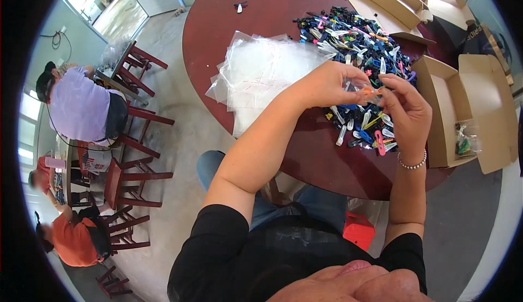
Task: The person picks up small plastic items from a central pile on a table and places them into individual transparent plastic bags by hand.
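Above the front part of a heap of hair clips [348,35], both hands meet at a small clear plastic bag [359,86] with something orange in it. My left hand [332,86] pinches the bag's left side between thumb and fingers. On the right, my right hand [404,103], with a beaded bracelet at the wrist, has its thumb and fingertips closed at the bag's other side, by the orange piece. The exact shape of that piece is too small to tell. A stack of flat clear bags [256,67] lies left of the heap, partly under my left forearm.
An open cardboard box [444,111] holding a filled bag stands right of the heap on the round red table [212,18]. More open boxes [392,2] lie at the back. People sit at another table on the left, among wooden stools [114,182].
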### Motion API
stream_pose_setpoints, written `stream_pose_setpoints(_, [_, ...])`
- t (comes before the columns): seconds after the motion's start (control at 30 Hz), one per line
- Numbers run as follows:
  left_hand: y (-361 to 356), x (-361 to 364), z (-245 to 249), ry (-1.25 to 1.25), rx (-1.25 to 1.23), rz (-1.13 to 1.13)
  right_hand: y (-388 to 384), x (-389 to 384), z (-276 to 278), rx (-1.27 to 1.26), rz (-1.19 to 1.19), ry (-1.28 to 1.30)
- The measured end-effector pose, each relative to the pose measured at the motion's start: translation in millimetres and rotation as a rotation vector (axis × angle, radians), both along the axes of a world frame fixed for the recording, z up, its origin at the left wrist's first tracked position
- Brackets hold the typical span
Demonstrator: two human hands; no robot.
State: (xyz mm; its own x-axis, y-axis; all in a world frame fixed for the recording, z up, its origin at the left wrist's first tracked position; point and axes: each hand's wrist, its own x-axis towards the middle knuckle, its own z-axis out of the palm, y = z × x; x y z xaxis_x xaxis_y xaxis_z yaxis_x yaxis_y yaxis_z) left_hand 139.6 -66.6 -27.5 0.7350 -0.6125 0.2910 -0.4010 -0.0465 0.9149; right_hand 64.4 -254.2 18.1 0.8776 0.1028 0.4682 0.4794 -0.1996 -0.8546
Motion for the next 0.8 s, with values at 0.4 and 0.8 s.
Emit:
stream_pose_setpoints(0.4, [3.0,5.5,-0.6,0.3,-0.364,-0.045,-20.9,5.0,-3.9,0.101,-0.085,-0.036])
stream_pose_setpoints(0.8, [2.2,1.9,5.0,0.354,-0.401,-0.008,-2.9,12.5,5.9,-0.239,-0.174,-0.071])
